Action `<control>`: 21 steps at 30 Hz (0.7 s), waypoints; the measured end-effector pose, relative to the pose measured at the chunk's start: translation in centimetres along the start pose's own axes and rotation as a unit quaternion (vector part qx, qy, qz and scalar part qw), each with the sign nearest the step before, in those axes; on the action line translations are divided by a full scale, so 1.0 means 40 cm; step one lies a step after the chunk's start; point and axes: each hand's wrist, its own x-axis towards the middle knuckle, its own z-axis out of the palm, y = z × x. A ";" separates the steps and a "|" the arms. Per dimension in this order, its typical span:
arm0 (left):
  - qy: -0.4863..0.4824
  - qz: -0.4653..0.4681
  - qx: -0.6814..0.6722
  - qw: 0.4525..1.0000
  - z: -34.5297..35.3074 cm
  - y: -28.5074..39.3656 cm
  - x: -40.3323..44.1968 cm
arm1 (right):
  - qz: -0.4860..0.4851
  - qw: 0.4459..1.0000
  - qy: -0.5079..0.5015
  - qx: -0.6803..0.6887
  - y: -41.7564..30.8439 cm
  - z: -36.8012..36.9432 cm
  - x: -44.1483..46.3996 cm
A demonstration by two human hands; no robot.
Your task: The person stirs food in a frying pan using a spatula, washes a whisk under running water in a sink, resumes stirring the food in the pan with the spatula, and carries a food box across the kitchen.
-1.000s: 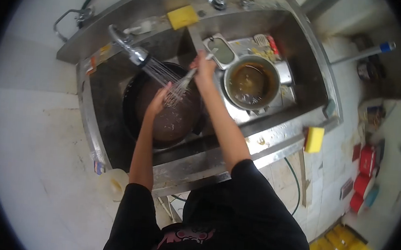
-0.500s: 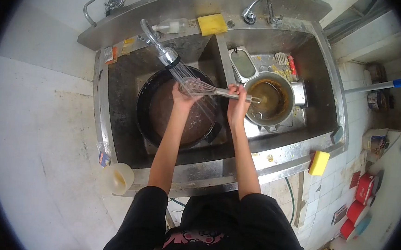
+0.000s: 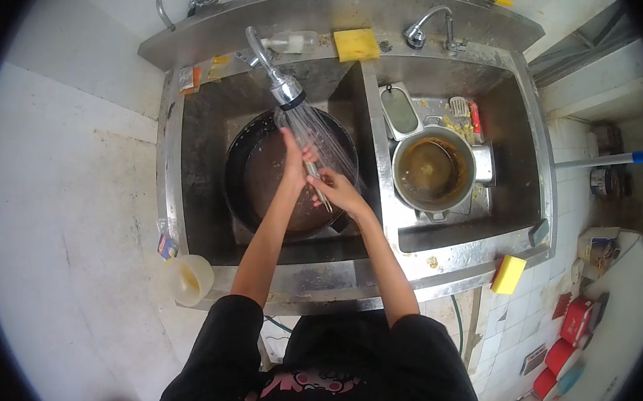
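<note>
Water sprays from the faucet head (image 3: 287, 91) over a whisk (image 3: 313, 171) held above a large black pan (image 3: 237, 187) of brownish water in the left basin. My left hand (image 3: 296, 158) is closed round the upper part of the whisk's handle, close to the wires. Lower down, my right hand (image 3: 338, 190) grips the handle near its end. The whisk's wires point up and away, under the spray, and are partly hidden by water and my left hand.
In the right basin stand a pot (image 3: 434, 170) with brown liquid, a small metal container (image 3: 400, 111) and a slotted utensil (image 3: 459, 107). Yellow sponges lie on the back ledge (image 3: 356, 45) and front rim (image 3: 509, 275). A pale container (image 3: 186, 280) is at the front left.
The whisk has turned from lying sideways to pointing away from me. My right hand has moved left from beside the pot to over the black pan. The camera view has shifted slightly.
</note>
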 end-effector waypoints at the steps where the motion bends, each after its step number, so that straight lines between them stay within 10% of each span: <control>1: -0.037 -0.010 0.078 0.996 -0.001 -0.020 0.003 | 0.032 0.998 0.033 -0.035 0.001 0.007 0.017; 6: -0.067 0.023 0.176 0.982 0.061 -0.035 -0.046 | -0.005 0.958 0.168 -0.233 0.036 -0.008 -0.005; 7: -0.065 0.026 0.171 0.983 0.062 -0.034 -0.046 | -0.151 0.918 0.210 -0.300 0.094 -0.021 0.001; 10: -0.160 0.028 0.211 0.964 0.062 -0.039 -0.054 | -0.015 0.971 0.184 -0.149 0.088 0.001 -0.059; 21: -0.144 0.041 0.113 0.982 0.087 -0.033 -0.051 | 0.026 0.978 0.154 -0.140 0.058 -0.006 -0.120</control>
